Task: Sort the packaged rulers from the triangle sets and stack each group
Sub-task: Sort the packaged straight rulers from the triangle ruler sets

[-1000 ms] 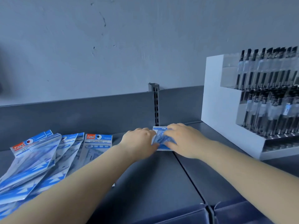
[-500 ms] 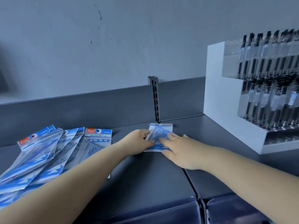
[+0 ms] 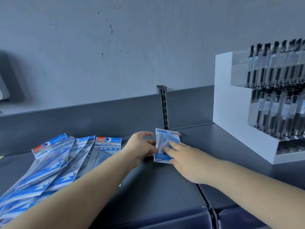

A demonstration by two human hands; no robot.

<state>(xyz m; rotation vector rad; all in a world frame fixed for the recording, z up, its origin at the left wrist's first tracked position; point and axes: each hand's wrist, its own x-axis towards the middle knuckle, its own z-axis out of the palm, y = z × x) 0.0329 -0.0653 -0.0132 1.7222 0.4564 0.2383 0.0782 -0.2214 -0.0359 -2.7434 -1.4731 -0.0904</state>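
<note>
packets: blue-white zigzag, red logo | shelf: dark grey

Bare shelf lies open in front of the small packet. Fanned long packets crowd the left; the white pen display blocks the right.

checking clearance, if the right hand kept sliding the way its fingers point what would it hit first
The right hand points up-left across the small packet; past it, the left hand at the packet's left edge looks first, though depth is unclear.

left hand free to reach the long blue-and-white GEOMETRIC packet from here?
Probably yes: the left hand rests at the small blue packet, and the GEOMETRIC packet lies just to its left with only bare grey shelf between.
</note>
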